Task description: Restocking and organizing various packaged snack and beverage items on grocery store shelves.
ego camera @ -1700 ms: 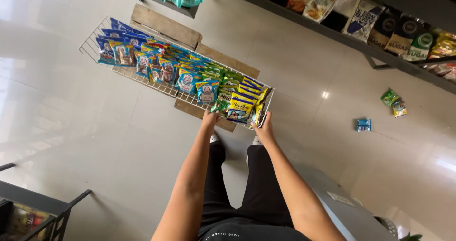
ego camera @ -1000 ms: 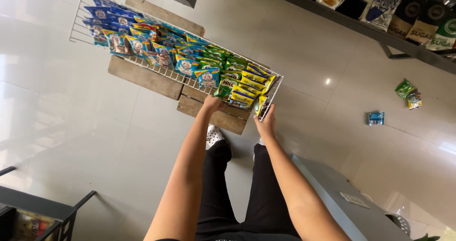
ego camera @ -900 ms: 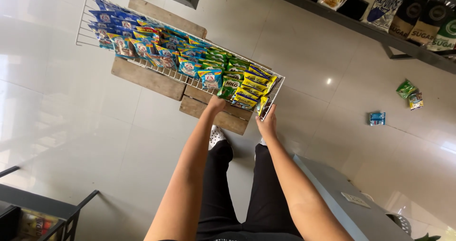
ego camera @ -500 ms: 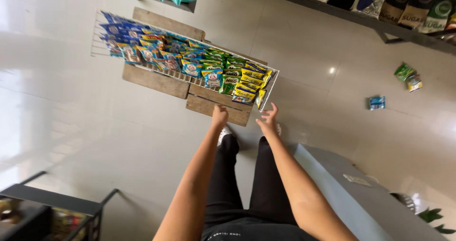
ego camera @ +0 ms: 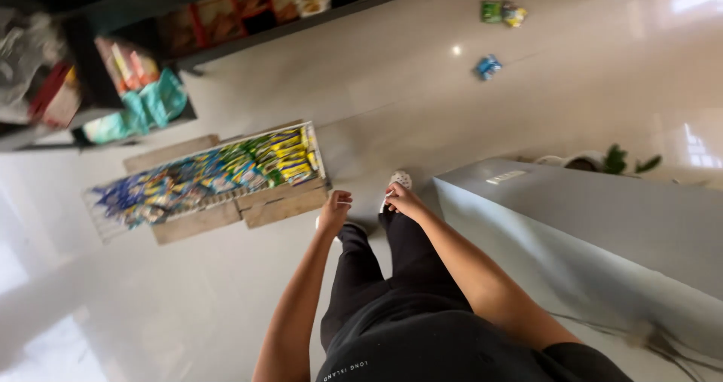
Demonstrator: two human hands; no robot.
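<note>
Just beyond both fingers (ego camera: 343, 201), snack rack (ego camera: 211, 175), untouched

Wire rack (ego camera: 316, 150) of snack pkts, on wood planks.
Lies flat, just ahead & left of left hand (ego camera: 334, 212); untouched.

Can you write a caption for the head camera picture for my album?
Both bare hands, left hand and right hand, empty beside a white wire tray of colourful snack packets.
</note>
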